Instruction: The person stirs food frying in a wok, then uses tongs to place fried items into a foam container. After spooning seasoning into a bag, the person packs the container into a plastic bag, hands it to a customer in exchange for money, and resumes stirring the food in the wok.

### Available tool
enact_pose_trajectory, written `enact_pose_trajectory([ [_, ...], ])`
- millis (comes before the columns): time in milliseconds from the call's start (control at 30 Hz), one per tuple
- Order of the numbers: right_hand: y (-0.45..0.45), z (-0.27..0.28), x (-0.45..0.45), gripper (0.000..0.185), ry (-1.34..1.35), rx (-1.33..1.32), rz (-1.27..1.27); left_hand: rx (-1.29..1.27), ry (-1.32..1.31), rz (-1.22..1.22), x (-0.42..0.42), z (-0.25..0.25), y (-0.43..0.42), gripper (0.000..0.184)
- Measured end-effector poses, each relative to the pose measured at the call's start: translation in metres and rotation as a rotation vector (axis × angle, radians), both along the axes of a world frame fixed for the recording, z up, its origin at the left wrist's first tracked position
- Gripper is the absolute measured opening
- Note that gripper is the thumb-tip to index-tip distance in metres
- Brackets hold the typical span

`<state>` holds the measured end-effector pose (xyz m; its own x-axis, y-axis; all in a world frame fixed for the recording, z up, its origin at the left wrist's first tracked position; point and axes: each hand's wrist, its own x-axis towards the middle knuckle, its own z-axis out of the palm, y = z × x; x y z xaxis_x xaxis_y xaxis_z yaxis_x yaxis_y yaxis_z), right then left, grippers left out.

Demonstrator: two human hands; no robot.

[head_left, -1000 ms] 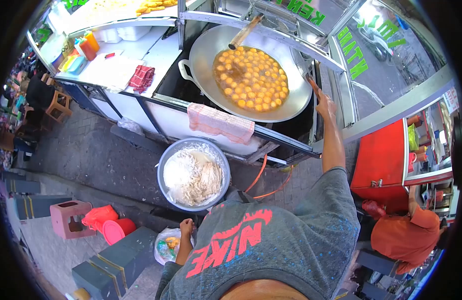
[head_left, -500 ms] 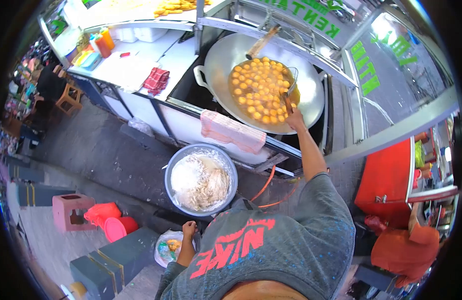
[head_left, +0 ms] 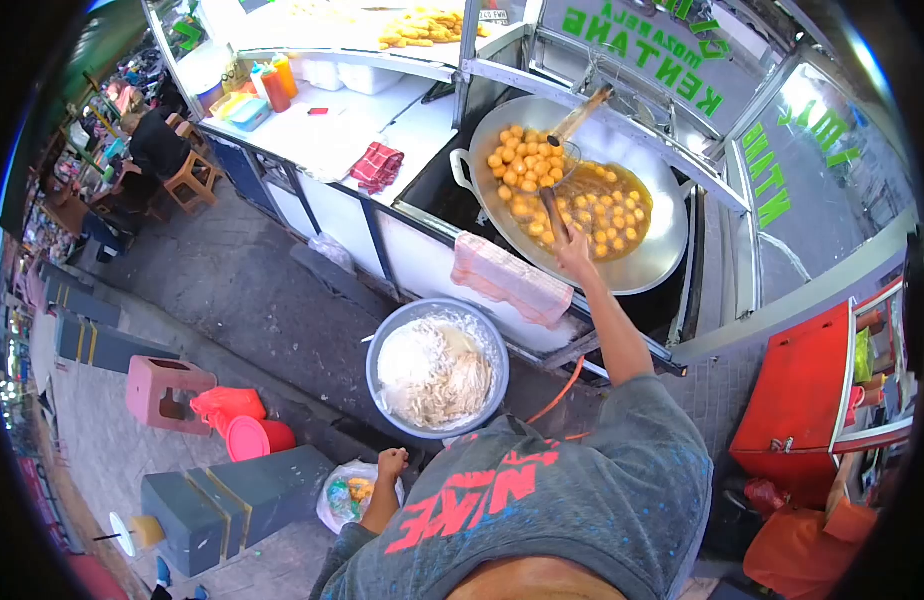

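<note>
My right hand is closed around the wooden handle of a wire skimmer. The skimmer's wire head is among the round golden fried balls, partly hidden by them. Many balls are crowded at the left of the large metal wok; others float apart in the brown oil at the right. Low at my side, my left hand is curled into a loose fist with nothing visible in it. It is near a plastic bag with orange bits and below a grey basin of white flour mixture.
Another wooden handle crosses the wok's back rim. A pink cloth hangs on the cart's front edge. On the white counter are sauce bottles and a red checked cloth. A person in orange is at the right.
My right hand has moved the skimmer from the wok's right side toward the left. The balls, earlier spread across the oil, are now bunched at the left. The whole view has shifted.
</note>
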<state>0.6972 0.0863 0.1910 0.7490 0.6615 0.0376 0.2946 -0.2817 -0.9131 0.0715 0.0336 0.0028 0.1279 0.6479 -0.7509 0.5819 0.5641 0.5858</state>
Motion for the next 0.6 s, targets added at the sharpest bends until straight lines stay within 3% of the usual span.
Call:
enact_pose_trajectory([
  [67,-0.012,-0.053,-0.004,0.048,-0.605,0.031,-0.044,0.008,-0.006,-0.031,-0.001,-0.007,0.004,0.026],
  [167,-0.061,0.029,-0.080,0.061,-0.569,-0.343,0.006,0.032,-0.006,-0.111,-0.002,-0.015,0.006,0.034],
  [233,-0.100,0.034,-0.104,0.063,-0.696,-0.428,0.012,0.041,0.000,-0.237,-0.006,-0.022,0.010,0.038],
  [367,-0.169,0.052,-0.130,0.065,-0.832,-0.604,-0.025,0.021,-0.160,-0.142,-0.002,-0.031,0.012,0.039],
  [433,-0.195,0.064,-0.129,0.069,-0.841,-0.682,-0.104,-0.108,-0.062,-0.097,0.009,-0.019,0.017,0.028],
  [533,-0.220,0.066,-0.089,0.072,-0.894,-0.796,-0.208,0.034,-0.074,-0.197,0.008,-0.040,0.018,0.020],
  [600,-0.222,0.071,-0.050,0.071,-0.897,-0.878,-0.283,0.242,0.031,-0.354,0.000,-0.062,0.022,0.026],
])
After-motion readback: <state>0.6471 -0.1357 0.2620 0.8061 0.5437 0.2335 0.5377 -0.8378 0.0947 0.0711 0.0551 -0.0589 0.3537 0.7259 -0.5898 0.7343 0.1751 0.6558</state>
